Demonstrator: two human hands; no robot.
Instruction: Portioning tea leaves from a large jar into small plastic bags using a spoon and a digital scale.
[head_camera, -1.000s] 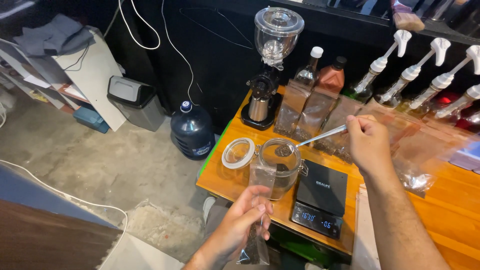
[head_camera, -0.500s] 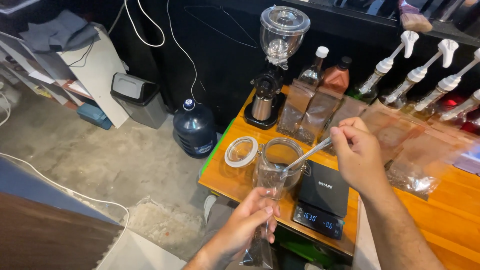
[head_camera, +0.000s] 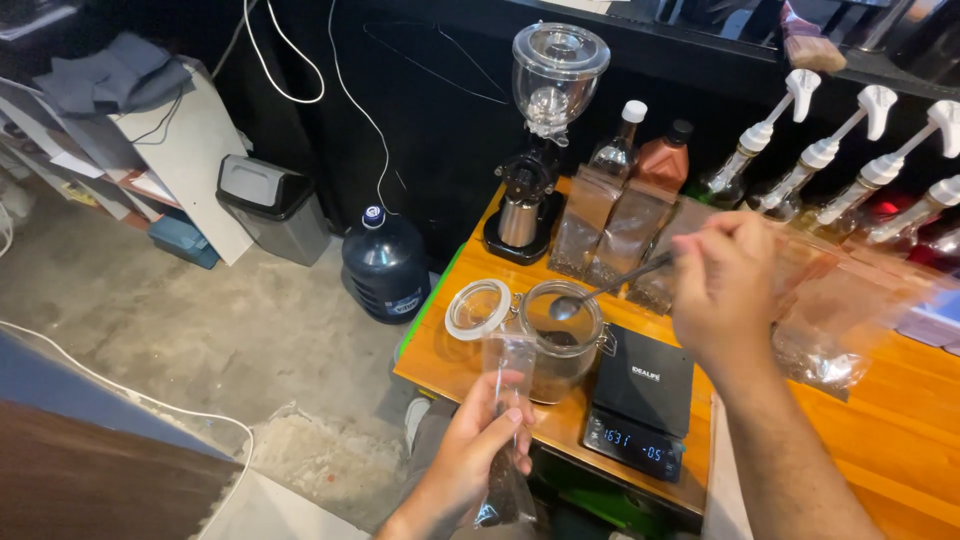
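Glass jar (head_camera: 560, 345) sitting on wooden counter (head_camera: 900, 440), scale (head_camera: 640, 405) just to its right. Spoon (head_camera: 600, 292) hanging w/ bowl over jar mouth. Bag (head_camera: 508, 430) being held in front of jar. Grinder (head_camera: 540, 140) standing behind, pump bottles (head_camera: 800, 150) lining up to its right.

The right hand (head_camera: 725, 285) holds a metal spoon (head_camera: 600, 293), and its bowl is over the open glass jar (head_camera: 560, 340) with dark grounds inside. The left hand (head_camera: 480, 450) grips a small clear bag (head_camera: 507, 400) just beside the jar. A black scale (head_camera: 640, 400) stands near on the wooden counter (head_camera: 880, 440).
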